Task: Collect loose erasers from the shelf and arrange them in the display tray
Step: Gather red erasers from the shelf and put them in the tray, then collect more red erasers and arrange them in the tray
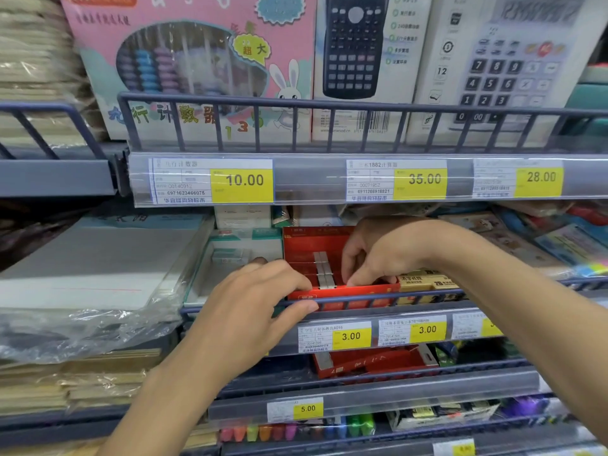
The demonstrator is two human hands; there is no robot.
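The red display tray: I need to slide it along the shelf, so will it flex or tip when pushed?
The red display tray looks like thin printed card, so its walls probably flex under a push. It holds only a short row of erasers, so it is likely light and may skid. The shelf rail in front should stop it tipping forward.

Upper shelf rail, taken as reference, carries three price tags: left tag [210,181] reads "10.00" with codes "00140912" and "6971623466075"; middle tag [396,180] reads "1882", "35.00", "6911266918821"; right tag [518,178] reads "28.00". Above the rail, pink box [184,60] shows "超大", "行计数器" and "1 3"; white calculator box [513,70] shows key digits 0–9 and "12". Below the rail, lower tags read "3.00" [335,336] with "A016", "3.00" [412,330], and "5.00" [295,409].
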